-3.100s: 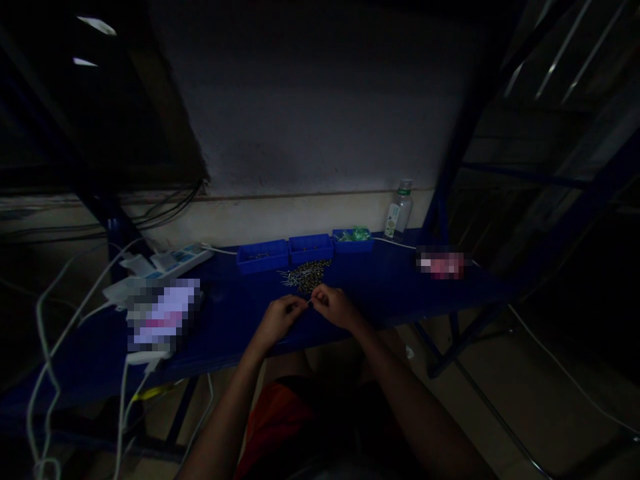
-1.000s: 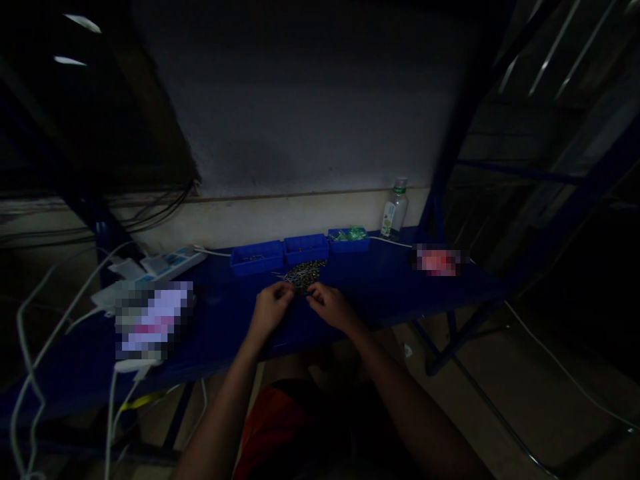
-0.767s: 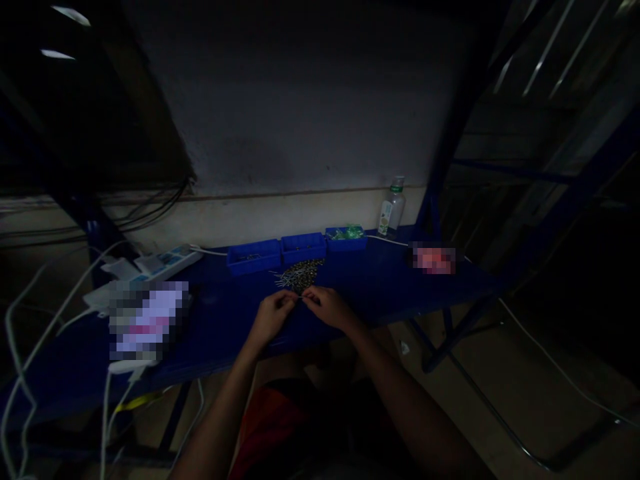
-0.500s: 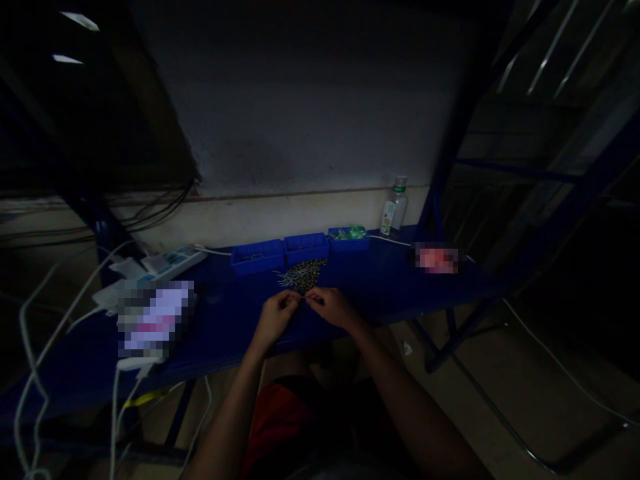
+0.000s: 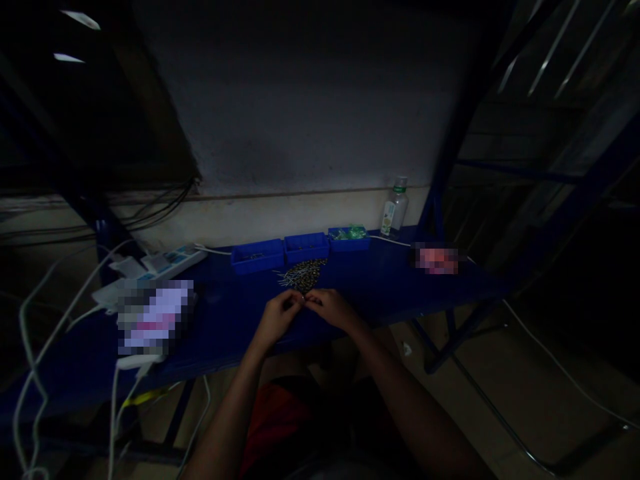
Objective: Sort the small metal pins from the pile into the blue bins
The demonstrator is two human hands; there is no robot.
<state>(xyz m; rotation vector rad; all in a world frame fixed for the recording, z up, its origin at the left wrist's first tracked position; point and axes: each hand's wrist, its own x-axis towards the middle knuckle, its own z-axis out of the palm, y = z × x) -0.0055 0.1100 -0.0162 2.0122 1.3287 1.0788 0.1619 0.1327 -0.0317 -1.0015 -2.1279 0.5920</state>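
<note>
My left hand and my right hand meet fingertip to fingertip just in front of a pile of small metal pieces. The pile has thin silvery pins on its left and brass-coloured bits on its right. Both hands are closed in a pinch. A tiny shiny glint shows between the fingertips, too small and dark to name. Behind the pile stand three blue bins in a row: the left bin and the middle bin hold a few small parts, and the right bin holds green plastic wrapping.
A clear bottle stands at the back right of the blue table. A blurred pink item lies near the right end. On the left are a power strip with white cables and a blurred pale purple item.
My fingertips have come closer together. Half a second ago a thin, light pin-like piece spanned the gap between them; now only a small glint shows there.
</note>
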